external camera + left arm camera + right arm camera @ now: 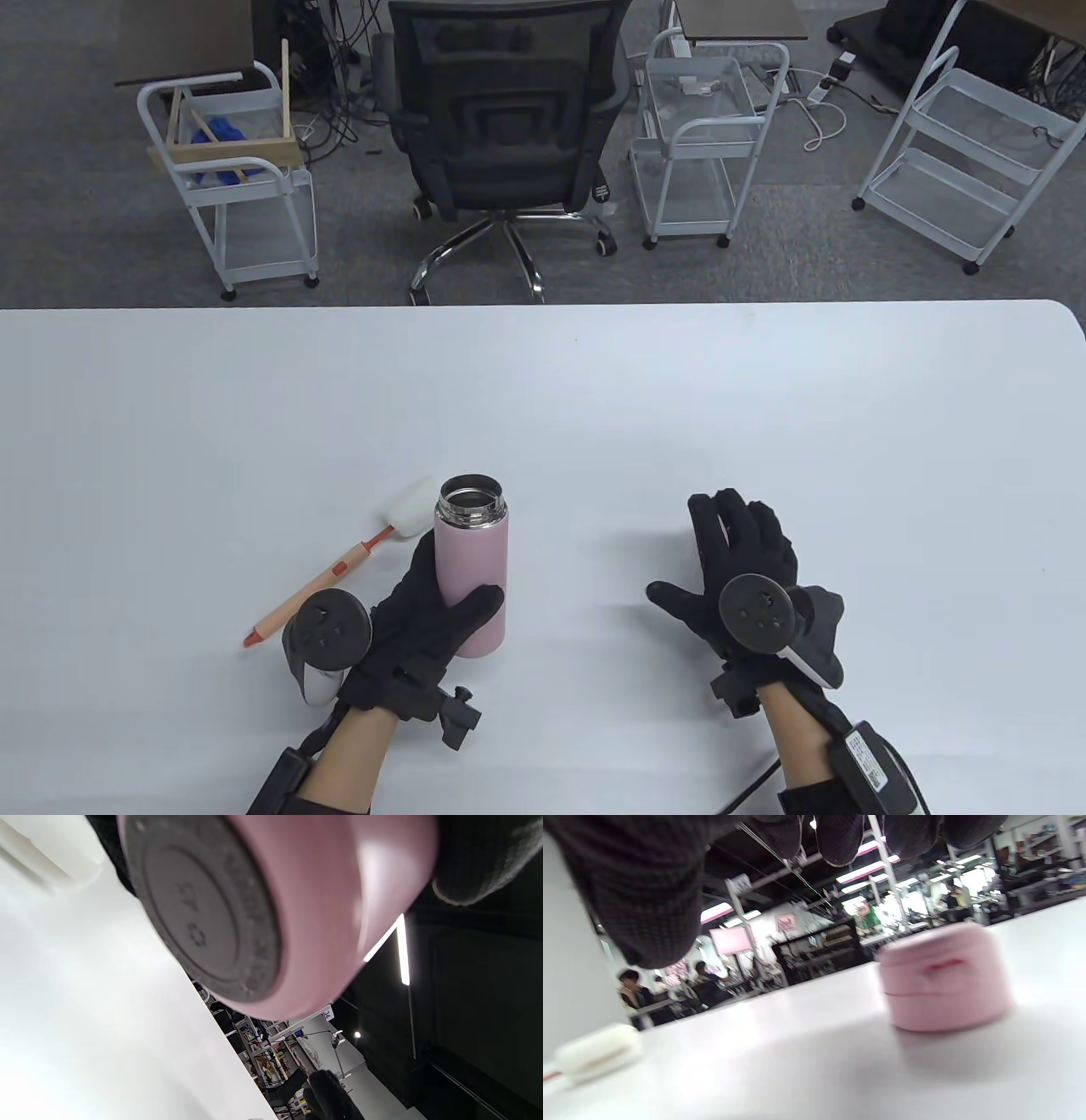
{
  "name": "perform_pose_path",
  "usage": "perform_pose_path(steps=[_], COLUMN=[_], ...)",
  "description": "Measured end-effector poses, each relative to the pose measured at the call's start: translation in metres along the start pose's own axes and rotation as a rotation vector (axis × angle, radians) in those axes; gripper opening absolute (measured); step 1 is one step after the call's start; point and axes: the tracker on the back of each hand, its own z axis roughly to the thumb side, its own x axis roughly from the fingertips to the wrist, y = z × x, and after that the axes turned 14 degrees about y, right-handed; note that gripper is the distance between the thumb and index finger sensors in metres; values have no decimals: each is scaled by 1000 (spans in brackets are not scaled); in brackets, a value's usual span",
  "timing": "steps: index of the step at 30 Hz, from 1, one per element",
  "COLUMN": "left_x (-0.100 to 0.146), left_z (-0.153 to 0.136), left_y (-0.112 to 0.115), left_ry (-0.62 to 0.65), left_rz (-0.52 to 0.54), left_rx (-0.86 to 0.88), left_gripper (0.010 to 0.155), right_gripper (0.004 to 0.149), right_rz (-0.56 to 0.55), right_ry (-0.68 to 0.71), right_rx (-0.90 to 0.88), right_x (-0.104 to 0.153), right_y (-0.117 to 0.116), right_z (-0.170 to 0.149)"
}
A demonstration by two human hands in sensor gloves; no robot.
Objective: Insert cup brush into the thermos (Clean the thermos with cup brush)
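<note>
The pink thermos (pixel 472 577) stands upright with its steel mouth open and no lid. My left hand (pixel 441 594) grips its lower body, thumb in front. In the left wrist view its grey base (pixel 203 912) shows, seemingly just off the table. The cup brush (pixel 339 570) lies on the table just left of the thermos, white sponge head (pixel 411 515) near the mouth, orange-tipped handle pointing toward me. My right hand (pixel 730 560) is open, palm down, empty, to the right of the thermos. The pink lid (pixel 941 978) sits on the table beneath it, hidden in the table view.
The white table (pixel 594 399) stretches far beyond the hands. Past its far edge stand an office chair (pixel 501 127) and several white wire carts (pixel 704 144) on the floor.
</note>
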Motion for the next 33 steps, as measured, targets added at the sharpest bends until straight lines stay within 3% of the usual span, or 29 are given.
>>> perform_pose_path(steps=[7,15,24,33], left_x=[1,1,1,0], left_z=[-1,-2,-2,0], left_y=[-4,-2,-3,-2], left_ry=[0,-4,-16,-39], left_rz=[-42,-66,-82,-138], left_rx=[-138,-166,-195,-285], left_gripper=[84,84,84,83], right_gripper=[100,92,77,81], right_rz=[168,243,144,15], right_ry=[-128,-172,-190,-148], right_rx=[105,101,75,-85], right_x=[-5,-11,-12,-8], right_y=[-15,-33,-34,-16], right_z=[-19,-37,-42,-44])
